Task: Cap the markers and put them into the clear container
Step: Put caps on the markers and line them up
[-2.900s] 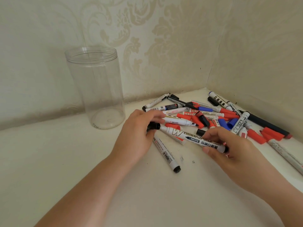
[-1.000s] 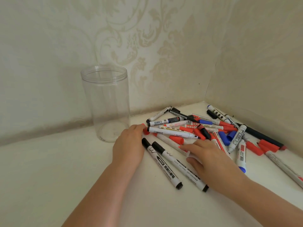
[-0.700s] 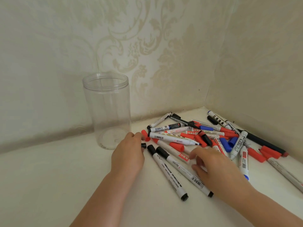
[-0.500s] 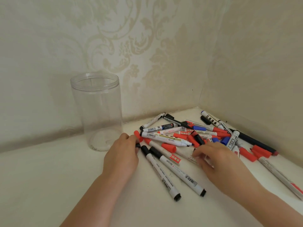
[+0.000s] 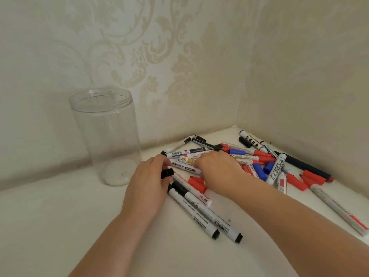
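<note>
Grip: left hand (image 5: pixel 147 188) pinches a small black cap (image 5: pixel 167 173) between thumb and fingertips; right hand (image 5: pixel 217 172) lies palm-down with fingers curled on the pile, and I cannot tell whether it grips anything.
Clear container (image 5: pixel 105 136): at the far left, upright, lidless, see-through with a ribbed rim, nothing inside, standing by the patterned wall (image 5: pixel 159 56).
Black cap: short and glossy, just beside the tip end of a white marker (image 5: pixel 184 167) that runs under the right hand.
Two capped markers (image 5: pixel 201 212): white barrels, black caps, side by side between the forearms.
Pile of markers (image 5: pixel 259 158): on the right, in the corner, white barrels crossed over one another among loose red and blue caps.
Long marker (image 5: pixel 339 210): at the far right, apart from the pile, with a red end.
</note>
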A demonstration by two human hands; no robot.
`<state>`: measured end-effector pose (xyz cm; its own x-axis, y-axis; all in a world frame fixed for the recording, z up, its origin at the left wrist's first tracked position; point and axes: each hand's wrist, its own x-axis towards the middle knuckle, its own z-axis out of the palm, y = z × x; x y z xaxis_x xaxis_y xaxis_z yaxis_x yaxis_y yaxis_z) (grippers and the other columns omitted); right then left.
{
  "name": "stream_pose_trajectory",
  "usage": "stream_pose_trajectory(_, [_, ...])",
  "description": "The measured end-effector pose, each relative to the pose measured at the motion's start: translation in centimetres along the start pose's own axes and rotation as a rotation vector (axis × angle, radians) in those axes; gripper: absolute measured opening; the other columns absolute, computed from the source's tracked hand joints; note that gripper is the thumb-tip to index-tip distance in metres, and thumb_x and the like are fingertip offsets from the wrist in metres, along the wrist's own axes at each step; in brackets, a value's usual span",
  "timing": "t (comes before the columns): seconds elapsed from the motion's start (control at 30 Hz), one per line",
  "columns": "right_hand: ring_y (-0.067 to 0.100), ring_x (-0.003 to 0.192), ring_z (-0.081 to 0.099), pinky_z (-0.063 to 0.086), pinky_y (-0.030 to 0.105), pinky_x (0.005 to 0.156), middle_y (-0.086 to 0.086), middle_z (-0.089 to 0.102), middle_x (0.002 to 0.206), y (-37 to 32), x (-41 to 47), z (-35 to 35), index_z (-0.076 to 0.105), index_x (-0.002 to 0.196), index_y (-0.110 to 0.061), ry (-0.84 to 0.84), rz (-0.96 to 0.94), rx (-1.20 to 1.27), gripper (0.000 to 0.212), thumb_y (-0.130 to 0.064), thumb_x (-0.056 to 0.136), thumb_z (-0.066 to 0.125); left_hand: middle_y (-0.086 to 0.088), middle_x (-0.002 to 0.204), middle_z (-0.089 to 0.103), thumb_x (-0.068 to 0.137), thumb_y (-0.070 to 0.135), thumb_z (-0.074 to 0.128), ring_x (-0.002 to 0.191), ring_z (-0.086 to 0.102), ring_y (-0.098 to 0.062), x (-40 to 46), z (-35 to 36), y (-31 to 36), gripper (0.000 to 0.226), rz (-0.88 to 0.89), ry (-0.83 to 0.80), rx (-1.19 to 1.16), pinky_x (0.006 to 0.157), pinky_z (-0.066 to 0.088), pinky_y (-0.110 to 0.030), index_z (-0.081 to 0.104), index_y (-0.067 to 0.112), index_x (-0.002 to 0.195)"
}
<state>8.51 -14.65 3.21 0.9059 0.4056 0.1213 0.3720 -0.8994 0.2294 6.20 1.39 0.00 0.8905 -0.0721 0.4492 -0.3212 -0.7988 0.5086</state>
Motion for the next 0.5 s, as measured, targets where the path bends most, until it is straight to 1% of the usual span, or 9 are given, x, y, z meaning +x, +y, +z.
stream_pose_trajectory(0.03, [0.024,0.094,0.058,0.043,0.034,0.081,0.006,0.064,0.101,0.1,0.3,0.1,0.060,0.099,-0.013,-0.008,-0.003,-0.037,0.015,-0.012,0.087,0.051,0.007,0.100,0.059,0.081,0.015,0.063,0.095,0.051,-0.014,0.0,0.0,0.1,0.023,0.005,-0.002,-0.002,0.078,0.037,-0.022,0.055,0.022,0.102])
stream_pose_trajectory(0.1, [0.024,0.094,0.057,0.040,0.033,0.081,0.006,0.065,0.100,0.3,0.6,0.1,0.060,0.099,-0.013,0.000,-0.002,-0.090,0.016,-0.023,0.088,0.054,0.007,0.097,0.057,0.081,0.015,0.063,0.093,0.049,-0.014,0.1,0.0,0.2,0.021,0.030,-0.007,0.004,0.075,0.033,-0.019,0.057,0.022,0.099])
stream_pose_trajectory(0.17, [0.024,0.094,0.057,0.041,0.033,0.080,0.006,0.065,0.101,0.7,0.4,0.0,0.061,0.100,-0.013,0.057,0.053,-0.007,0.019,-0.025,0.087,0.053,0.009,0.093,0.055,0.080,0.015,0.064,0.089,0.049,-0.013,0.0,-0.2,0.3,0.019,0.053,-0.003,0.002,0.072,0.031,-0.018,0.057,0.023,0.095])
stream_pose_trajectory(0.23, [0.022,0.091,0.058,0.046,0.033,0.079,0.005,0.066,0.100,1.4,-0.6,-0.9,0.061,0.104,-0.014,0.142,0.209,0.307,0.021,-0.024,0.088,0.052,0.010,0.092,0.053,0.079,0.014,0.065,0.088,0.048,-0.012,-0.1,-0.4,0.5,0.018,0.075,0.002,-0.020,0.071,0.030,-0.018,0.058,0.024,0.092])
stream_pose_trajectory(0.3, [0.017,0.084,0.061,0.053,0.033,0.076,0.000,0.066,0.093,2.1,-2.4,-2.0,0.061,0.100,-0.019,0.182,0.334,0.697,0.015,-0.023,0.086,0.056,0.010,0.093,0.055,0.079,0.015,0.065,0.089,0.047,-0.010,-0.2,-0.4,0.8,0.017,0.111,-0.007,-0.045,0.072,0.030,-0.018,0.058,0.024,0.092])
stream_pose_trajectory(0.37, [0.010,0.078,0.065,0.055,0.022,0.065,-0.004,0.068,0.086,2.6,-4.8,-2.8,0.059,0.092,-0.024,0.180,0.391,1.043,0.009,-0.021,0.083,0.061,0.012,0.094,0.057,0.079,0.015,0.065,0.090,0.045,-0.007,-0.4,-0.2,1.3,0.018,0.161,-0.029,-0.074,0.073,0.031,-0.015,0.059,0.025,0.091])
stream_pose_trajectory(0.4, [0.006,0.076,0.066,0.052,0.016,0.061,-0.007,0.069,0.083,2.6,-6.0,-3.0,0.058,0.088,-0.027,0.169,0.415,1.198,0.011,-0.018,0.082,0.062,0.013,0.094,0.057,0.079,0.015,0.065,0.089,0.043,-0.005,-0.5,-0.1,1.6,0.018,0.182,-0.045,-0.099,0.075,0.032,-0.012,0.059,0.026,0.091])
stream_pose_trajectory(0.43, [0.005,0.073,0.066,0.051,0.015,0.061,-0.006,0.070,0.078,2.5,-7.0,-2.9,0.058,0.084,-0.027,0.167,0.439,1.332,0.015,-0.014,0.081,0.063,0.015,0.093,0.057,0.079,0.014,0.066,0.088,0.042,-0.002,-0.6,0.0,1.9,0.018,0.201,-0.064,-0.128,0.078,0.031,-0.008,0.059,0.026,0.091])
stream_pose_trajectory(0.5, [0.014,0.071,0.065,0.050,0.023,0.069,-0.002,0.069,0.070,2.4,-8.6,-2.1,0.063,0.077,-0.021,0.196,0.471,1.561,0.015,-0.006,0.076,0.067,0.022,0.090,0.055,0.078,0.013,0.066,0.089,0.043,0.002,-1.0,0.1,2.5,0.019,0.231,-0.106,-0.184,0.080,0.028,-0.003,0.059,0.027,0.089])
